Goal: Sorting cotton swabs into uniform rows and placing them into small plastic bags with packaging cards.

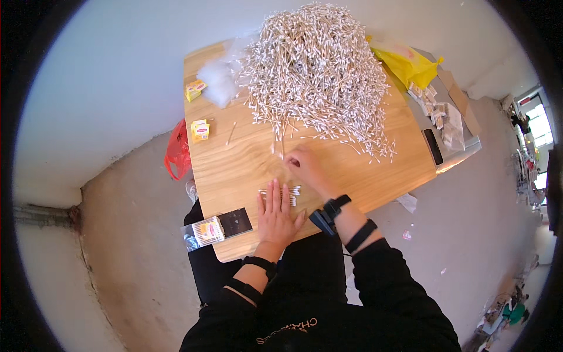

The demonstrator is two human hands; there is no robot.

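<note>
My left hand (274, 218) lies flat on the wooden table, fingers stretched out over a small row of cotton swabs (295, 191). Swab tips show on both sides of its fingers; the rest is covered. Farther forward, my right hand (306, 169) has its fingers drawn together at a cotton swab (282, 146) that points away from me. Its grip is partly hidden, but the swab seems to start at the fingertips. Beyond it rises a big heap of loose cotton swabs (319, 70) with white tips and light sticks.
Small yellow-and-white boxes (200, 130) stand along the table's left side, near clear plastic bags (218, 82). A filled swab packet (209, 231) lies at the near left corner. To the right are a dark phone (433, 146), a yellow bag (410, 67) and white packs (431, 105).
</note>
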